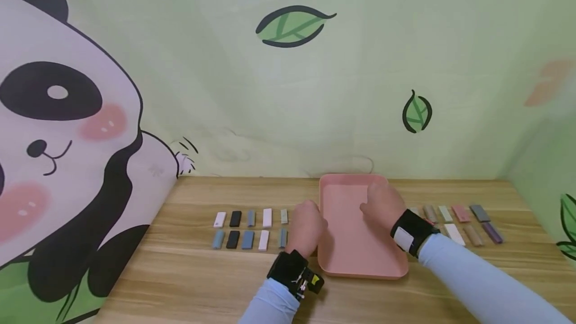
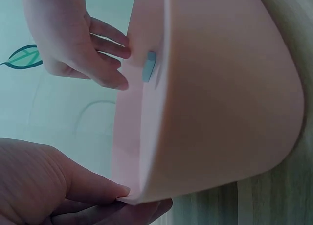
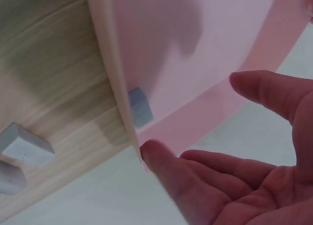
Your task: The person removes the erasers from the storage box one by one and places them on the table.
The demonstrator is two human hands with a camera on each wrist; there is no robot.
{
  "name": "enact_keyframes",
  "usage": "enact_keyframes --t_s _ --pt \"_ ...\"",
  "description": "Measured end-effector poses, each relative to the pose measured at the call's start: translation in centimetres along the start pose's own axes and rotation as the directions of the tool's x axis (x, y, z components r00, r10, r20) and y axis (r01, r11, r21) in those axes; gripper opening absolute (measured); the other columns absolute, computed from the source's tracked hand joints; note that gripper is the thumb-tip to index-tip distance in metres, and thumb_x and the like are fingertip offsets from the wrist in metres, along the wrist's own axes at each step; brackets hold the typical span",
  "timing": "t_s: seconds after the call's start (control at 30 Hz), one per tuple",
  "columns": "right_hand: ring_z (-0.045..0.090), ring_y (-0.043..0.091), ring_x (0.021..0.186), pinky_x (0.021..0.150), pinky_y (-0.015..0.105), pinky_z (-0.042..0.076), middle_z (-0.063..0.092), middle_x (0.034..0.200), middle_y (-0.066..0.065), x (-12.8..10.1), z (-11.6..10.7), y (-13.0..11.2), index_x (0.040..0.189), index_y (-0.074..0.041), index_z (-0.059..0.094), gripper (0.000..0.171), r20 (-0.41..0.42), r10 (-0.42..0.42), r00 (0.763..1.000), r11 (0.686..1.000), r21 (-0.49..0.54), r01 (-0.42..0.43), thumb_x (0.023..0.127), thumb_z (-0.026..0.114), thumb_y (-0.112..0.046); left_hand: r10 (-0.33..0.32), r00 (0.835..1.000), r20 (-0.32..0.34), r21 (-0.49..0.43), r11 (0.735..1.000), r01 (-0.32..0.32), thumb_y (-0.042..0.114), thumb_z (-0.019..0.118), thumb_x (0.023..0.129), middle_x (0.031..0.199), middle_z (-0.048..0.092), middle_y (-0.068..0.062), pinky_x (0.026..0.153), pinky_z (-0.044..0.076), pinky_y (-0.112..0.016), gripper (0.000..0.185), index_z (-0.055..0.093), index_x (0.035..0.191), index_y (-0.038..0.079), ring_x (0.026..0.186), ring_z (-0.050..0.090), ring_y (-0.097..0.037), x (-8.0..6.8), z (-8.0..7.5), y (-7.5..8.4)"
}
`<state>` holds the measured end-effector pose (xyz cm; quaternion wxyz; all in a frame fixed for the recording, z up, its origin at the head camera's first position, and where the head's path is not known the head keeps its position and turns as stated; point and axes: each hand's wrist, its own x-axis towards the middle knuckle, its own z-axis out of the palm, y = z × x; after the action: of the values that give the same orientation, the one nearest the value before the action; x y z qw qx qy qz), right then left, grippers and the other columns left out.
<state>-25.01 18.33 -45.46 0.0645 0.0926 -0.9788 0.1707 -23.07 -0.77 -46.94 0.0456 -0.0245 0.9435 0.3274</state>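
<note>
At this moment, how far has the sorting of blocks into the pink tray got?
Barely started. One blue block lies in the pink tray. The left hand pinches the tray's left rim; the right hand, fingers open, is over the tray's far end. Two rows of blocks wait left, two more rows right.

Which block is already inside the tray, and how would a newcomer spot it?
On the wooden table sits a pink tray, between two sets of small blocks. One blue-grey block lies inside it against the rim, the only block not on the tabletop.
</note>
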Motion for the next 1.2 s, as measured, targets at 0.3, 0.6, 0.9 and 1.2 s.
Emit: enact_keyframes --t_s 0.3,0.6,0.9,1.2 --pt "0.052 0.021 0.052 0.051 0.039 0.045 0.048 0.053 0.005 -0.3 0.1 0.0 0.055 -0.006 0.049 0.026 -0.009 -0.001 1.0 0.997 -0.079 0.0 0.073 0.065 -0.01 0.036 0.999 -0.012 -0.01 0.999 -0.037 0.001 0.06 0.08 0.055 0.051 0.001 0.04 0.037 -0.025 0.023 0.059 0.059 0.01 0.047 0.048 -0.013 -0.1 -0.3 0.4" --pt "0.059 0.032 0.064 0.063 0.046 0.05 0.058 0.063 0.013 -0.1 0.3 0.6 0.066 0.001 0.055 0.008 -0.032 -0.087 0.996 0.985 -0.154 0.081 0.072 0.058 -0.003 0.027 1.0 -0.013 0.001 1.0 -0.027 0.002 0.06 0.081 0.057 0.055 0.0 0.041 0.038 -0.025 0.021 0.06 0.062 0.011 0.048 0.051 -0.013 0.1 -0.4 0.5" --pt "0.06 0.032 0.06 0.054 0.043 0.05 0.056 0.064 0.013 0.1 0.6 1.2 0.074 0.005 0.053 0.009 -0.013 -0.046 0.999 0.992 -0.12 0.044 0.073 0.061 0.0 -0.006 1.0 0.003 -0.007 1.0 0.006 0.002 0.06 0.081 0.059 0.056 -0.001 0.042 0.039 -0.025 0.017 0.062 0.066 0.01 0.05 0.051 -0.014 0.0 -0.3 0.5" --pt "0.05 0.02 0.054 0.051 0.036 0.044 0.051 0.059 0.007 0.1 1.1 1.6 0.066 0.001 0.054 0.007 0.028 -0.042 0.999 0.998 -0.048 0.043 0.073 0.056 0.002 -0.008 1.0 -0.017 0.023 1.0 0.008 0.003 0.061 0.081 0.061 0.058 -0.001 0.043 0.039 -0.025 0.016 0.062 0.066 0.01 0.052 0.052 -0.015 0.0 0.1 0.3"
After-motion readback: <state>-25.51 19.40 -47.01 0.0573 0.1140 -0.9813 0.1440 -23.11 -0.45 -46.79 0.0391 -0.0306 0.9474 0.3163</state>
